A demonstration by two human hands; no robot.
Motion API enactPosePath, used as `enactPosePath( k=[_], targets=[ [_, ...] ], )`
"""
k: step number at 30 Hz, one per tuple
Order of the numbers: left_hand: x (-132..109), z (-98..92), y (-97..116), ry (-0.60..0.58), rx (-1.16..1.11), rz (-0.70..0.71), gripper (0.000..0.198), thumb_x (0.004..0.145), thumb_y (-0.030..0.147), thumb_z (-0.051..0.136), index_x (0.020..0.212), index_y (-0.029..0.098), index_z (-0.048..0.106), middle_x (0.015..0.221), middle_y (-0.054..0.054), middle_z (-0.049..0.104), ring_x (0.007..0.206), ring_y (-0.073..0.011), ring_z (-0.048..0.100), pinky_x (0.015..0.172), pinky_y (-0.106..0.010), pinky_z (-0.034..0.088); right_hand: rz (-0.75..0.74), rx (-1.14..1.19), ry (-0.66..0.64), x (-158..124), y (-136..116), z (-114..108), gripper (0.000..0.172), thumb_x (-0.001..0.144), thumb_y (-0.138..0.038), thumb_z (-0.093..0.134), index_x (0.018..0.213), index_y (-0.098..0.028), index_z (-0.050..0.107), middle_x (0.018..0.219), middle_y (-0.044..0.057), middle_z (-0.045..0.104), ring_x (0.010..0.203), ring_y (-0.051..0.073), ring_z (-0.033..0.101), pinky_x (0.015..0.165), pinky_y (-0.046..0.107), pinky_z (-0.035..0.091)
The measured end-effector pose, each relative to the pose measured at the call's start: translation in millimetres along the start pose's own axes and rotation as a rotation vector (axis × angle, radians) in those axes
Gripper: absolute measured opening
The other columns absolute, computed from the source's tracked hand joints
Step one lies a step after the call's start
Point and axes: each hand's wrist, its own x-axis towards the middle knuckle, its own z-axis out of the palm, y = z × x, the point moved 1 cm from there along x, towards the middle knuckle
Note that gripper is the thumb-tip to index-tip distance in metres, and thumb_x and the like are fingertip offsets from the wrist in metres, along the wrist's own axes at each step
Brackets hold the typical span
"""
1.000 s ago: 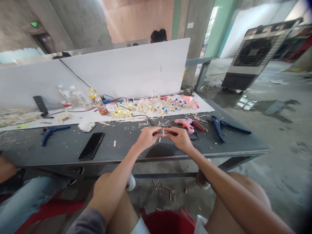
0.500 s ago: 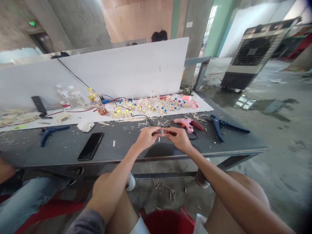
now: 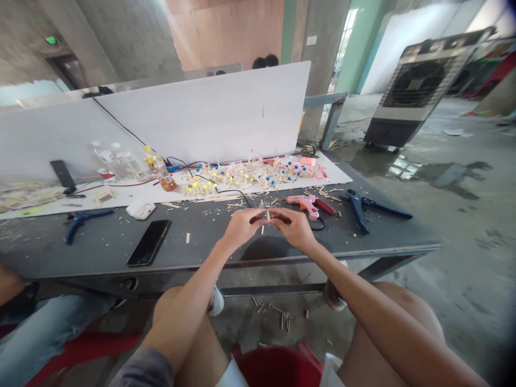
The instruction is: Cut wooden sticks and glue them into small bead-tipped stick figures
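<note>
Between the fingertips of both hands is a small wooden stick piece (image 3: 268, 215), held above the front of the dark table (image 3: 217, 236). My left hand (image 3: 242, 224) pinches it from the left, and my right hand (image 3: 295, 226) closes on it from the right. Fingers partly cover the piece, so its full shape is hidden. Just beyond my right hand lies a pink glue gun (image 3: 305, 203), with red-handled pliers (image 3: 325, 207) beside it. Farther right rests a blue cutter (image 3: 358, 209).
Small stick assemblies with coloured balls (image 3: 258, 174) crowd a white board at the back. A juice bottle (image 3: 162, 171), a white case (image 3: 141, 209), a phone (image 3: 149, 243) and another blue cutter (image 3: 83, 220) are to the left. A person's jeans-clad leg (image 3: 60, 328) shows at lower left.
Both hands stay almost in place, still pinching the wooden piece. The whole view has shifted very slightly; nothing on the table has visibly moved.
</note>
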Motion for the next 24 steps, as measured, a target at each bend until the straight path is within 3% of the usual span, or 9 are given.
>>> enactPosePath(
  k=[9,24],
  targets=[
    [-1.1,-1.3,1.9,-0.013,0.005,-0.020,0.039,0.087,0.039,0.069,0.121,0.020,0.068,0.083,-0.004,0.076,0.070,-0.0167,0.069,0.071,-0.030,0.055,0.031,0.037,0.035,1.9,-4.1,0.2,0.029,0.088,-0.032,0.062,0.111,-0.017,0.069,0.083,0.006,0.071,0.060,0.016,0.062,0.060,0.028,0.052],
    [-1.9,-1.1,4.2,0.028,0.017,0.053,0.030,0.092,0.035,0.061,0.114,0.018,0.071,0.079,-0.005,0.074,0.067,-0.0157,0.067,0.066,-0.027,0.052,0.031,0.084,-0.001,-0.4,0.0,2.7,0.033,0.088,-0.034,0.063,0.115,-0.018,0.069,0.082,0.006,0.070,0.060,0.015,0.061,0.057,0.027,0.052]
  ],
)
